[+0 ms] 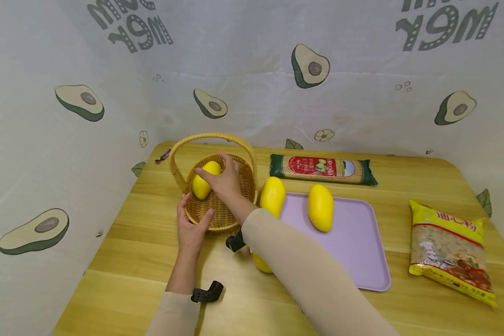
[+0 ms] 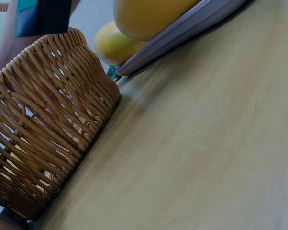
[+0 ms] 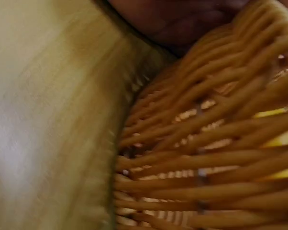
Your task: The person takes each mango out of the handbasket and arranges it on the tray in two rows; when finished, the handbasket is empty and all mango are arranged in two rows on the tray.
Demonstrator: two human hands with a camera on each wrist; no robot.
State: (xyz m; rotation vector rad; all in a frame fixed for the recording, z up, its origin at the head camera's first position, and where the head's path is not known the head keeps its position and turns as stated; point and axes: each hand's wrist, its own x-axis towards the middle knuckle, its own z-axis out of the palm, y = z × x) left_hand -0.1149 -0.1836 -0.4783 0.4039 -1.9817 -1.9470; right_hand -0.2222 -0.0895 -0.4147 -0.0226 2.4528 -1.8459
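A wicker basket (image 1: 222, 217) with a tall arched handle stands on the table. Inside it a yellow mango (image 1: 200, 187) lies against the left wall. Over the basket, my right hand (image 1: 226, 182) has its thumb across the mango and its other fingers spread to the right of it. My left hand (image 1: 192, 231) holds the near left rim, thumb over the edge and fingers along the outside. Close up, the left wrist view shows the basket's woven side (image 2: 53, 124), and the right wrist view its weave (image 3: 182, 158).
On the lilac tray (image 1: 359, 242), right of the basket, lies a mango (image 1: 320, 207); another mango (image 1: 273, 195) is at its left edge, and a third mango (image 1: 261, 263) is partly behind my right sleeve. Packaged noodles (image 1: 323, 169) lie behind, a yellow food bag (image 1: 451, 254) far right.
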